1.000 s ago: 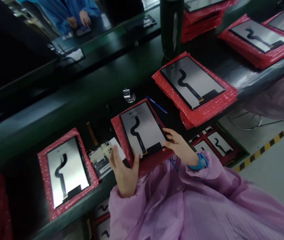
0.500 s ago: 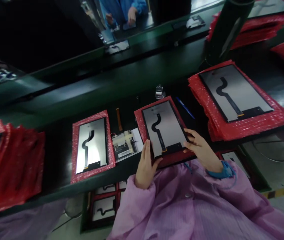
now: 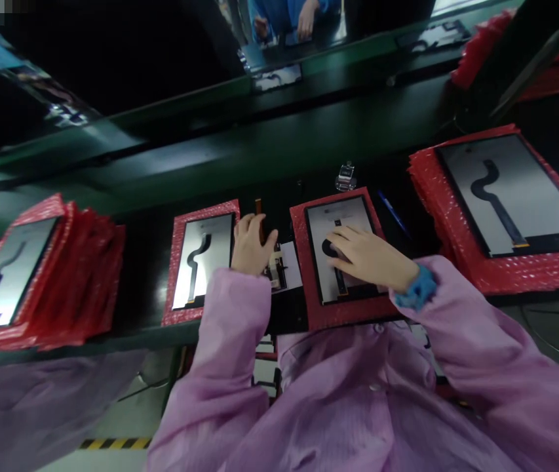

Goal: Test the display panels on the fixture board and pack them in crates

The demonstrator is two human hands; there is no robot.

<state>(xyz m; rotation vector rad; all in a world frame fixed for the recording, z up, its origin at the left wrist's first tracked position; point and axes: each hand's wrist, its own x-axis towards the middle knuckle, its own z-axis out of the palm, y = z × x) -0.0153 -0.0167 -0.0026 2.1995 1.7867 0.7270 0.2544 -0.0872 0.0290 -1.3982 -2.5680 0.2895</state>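
Note:
In the middle of the bench lies an LCD panel (image 3: pixel 362 213) with a black S-shaped ribbon cable (image 3: pixel 340 278), on a red bubble-wrap sheet (image 3: pixel 318 314). My right hand (image 3: pixel 367 252) is over this panel, fingers stretched out across the cable's curved part. Whether the fingertips press on it I cannot tell. Further left, my left hand (image 3: pixel 251 246) is above a small circuit board (image 3: pixel 275 269), thumb apart from the fingers. An orange flex cable (image 3: pixel 258 205) shows just beyond its fingers, its lower part hidden. Left of that hand lies another LCD panel (image 3: pixel 217 246) on red bubble wrap.
Stacks of panels in red bubble wrap stand at the left (image 3: pixel 87 282) and right (image 3: pixel 456 262). A clear-and-metal tally counter (image 3: pixel 345 178) and a blue pen (image 3: pixel 394 213) lie behind the middle panel. Across the bench, a co-worker's hand (image 3: pixel 307 19) shows.
Both hands have left the edges of the middle panel, which now lies on its red sheet. My left hand moved left over the circuit board; my right hand moved over the ribbon cable. The view shifted.

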